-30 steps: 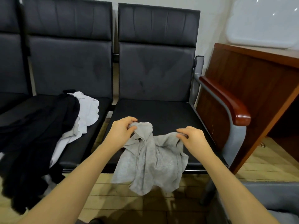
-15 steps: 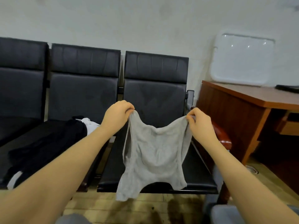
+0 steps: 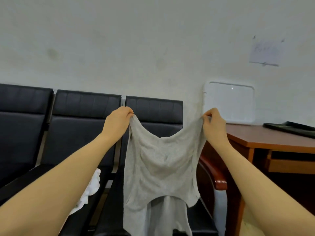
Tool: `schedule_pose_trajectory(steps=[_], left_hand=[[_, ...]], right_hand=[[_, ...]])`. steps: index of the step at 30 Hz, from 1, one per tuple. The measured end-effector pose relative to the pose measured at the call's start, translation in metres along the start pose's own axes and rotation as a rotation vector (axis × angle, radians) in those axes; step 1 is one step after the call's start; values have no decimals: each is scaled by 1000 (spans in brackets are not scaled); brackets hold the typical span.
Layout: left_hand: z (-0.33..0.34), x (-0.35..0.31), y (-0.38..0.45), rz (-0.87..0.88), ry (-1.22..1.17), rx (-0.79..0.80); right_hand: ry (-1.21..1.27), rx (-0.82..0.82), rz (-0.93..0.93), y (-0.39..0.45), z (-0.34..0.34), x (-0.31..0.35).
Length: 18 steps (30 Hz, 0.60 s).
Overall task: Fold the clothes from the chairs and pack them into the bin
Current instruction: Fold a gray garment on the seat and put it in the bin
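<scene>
Head view, item one:

— Grey garment [image 3: 160,169]. Location?

— Aloft, in front of the black chairs [image 3: 85,126], hung between both hands. Left hand [image 3: 117,123] pinches one top corner, right hand [image 3: 214,124] pinches the other. Top edge sags in a curve between them; lower hem dangles loose over the rightmost seat.

— Handling?

— By the look of it: light, thin knit, wholly limp. No stiffness; it drapes and wrinkles under its own weight. Not fragile, not slippery, but likely to bunch if let slack.

— Where to hold?

— The two upper corners, as now, seem right; I'd judge a pinch at each keeps it spread for a first fold.

— Surroundings?

— White clothing [image 3: 90,186] lies on the middle seat, below the left forearm. Wooden armrest [image 3: 214,174] just right of the garment. Brown tabletop [image 3: 265,138] beyond; white panel [image 3: 229,103] leaning against the wall. Bin: not seen.
</scene>
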<state>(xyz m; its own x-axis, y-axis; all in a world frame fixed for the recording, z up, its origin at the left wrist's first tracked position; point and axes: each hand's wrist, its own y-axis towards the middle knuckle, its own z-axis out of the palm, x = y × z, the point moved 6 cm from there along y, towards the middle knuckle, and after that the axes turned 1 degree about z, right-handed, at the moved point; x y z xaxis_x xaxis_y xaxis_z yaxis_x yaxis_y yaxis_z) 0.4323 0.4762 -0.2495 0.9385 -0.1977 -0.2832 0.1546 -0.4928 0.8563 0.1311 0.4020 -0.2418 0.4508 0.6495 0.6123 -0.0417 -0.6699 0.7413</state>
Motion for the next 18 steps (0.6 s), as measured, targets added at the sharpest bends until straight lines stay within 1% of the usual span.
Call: schedule_pose_trajectory(steps=[2, 5, 7, 9, 11, 14, 18], left_hand=[[-2, -3, 3, -56, -46, 13], [-1, -2, 1, -167, -224, 2], [5, 0, -4, -229, -318, 5], [11, 3, -11, -282, -327, 14], [18, 9, -18, -333, -324, 15], [32, 19, -26, -310, -232, 100], [54, 32, -41, -150, 99, 330]], right_hand=[[8, 4, -9, 3, -8, 3], [-53, 35, -41, 2, -14, -3], [-149, 65, -39, 0, -13, -15], [-295, 101, -21, -3, -12, -32], [-408, 167, 48, -11, -13, -47], [-543, 239, 96, -23, -15, -65], [-584, 179, 112, -28, -13, -78]])
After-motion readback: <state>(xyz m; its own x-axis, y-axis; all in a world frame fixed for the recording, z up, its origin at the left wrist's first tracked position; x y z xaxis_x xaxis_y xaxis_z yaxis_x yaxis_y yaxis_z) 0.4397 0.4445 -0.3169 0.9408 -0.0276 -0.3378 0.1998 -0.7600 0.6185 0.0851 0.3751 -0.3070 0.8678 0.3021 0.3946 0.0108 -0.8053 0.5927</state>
